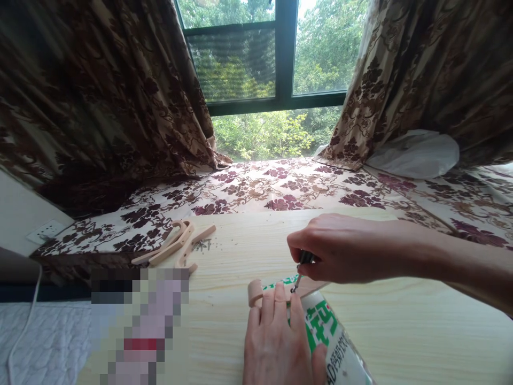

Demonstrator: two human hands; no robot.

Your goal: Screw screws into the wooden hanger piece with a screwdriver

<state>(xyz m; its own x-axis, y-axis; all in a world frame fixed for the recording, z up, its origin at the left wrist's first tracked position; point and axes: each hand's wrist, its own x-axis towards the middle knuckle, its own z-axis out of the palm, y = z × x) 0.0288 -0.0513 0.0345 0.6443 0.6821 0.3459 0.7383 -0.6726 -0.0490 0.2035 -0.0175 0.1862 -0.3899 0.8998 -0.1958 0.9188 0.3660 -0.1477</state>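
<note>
My right hand (334, 248) is closed round the dark handle of a screwdriver (306, 258). The metal shaft slants down, and its tip meets a small screw (293, 290) at a pale wooden piece (312, 287). My left hand (278, 342) lies palm down with its fingers stretched over that piece, pressing on it and on the white printed packaging (344, 350) beneath. One rounded end of the wood (255, 293) sticks out left of my fingers. Part of the wood is hidden under my fingers.
Several curved wooden pieces (172, 248) lie at the left of the light wooden table (224, 331), beside a small pile of screws (202, 245). Behind it is a flowered cloth ledge (256, 187) with a white plastic bag (417, 154). The lower left is pixelated.
</note>
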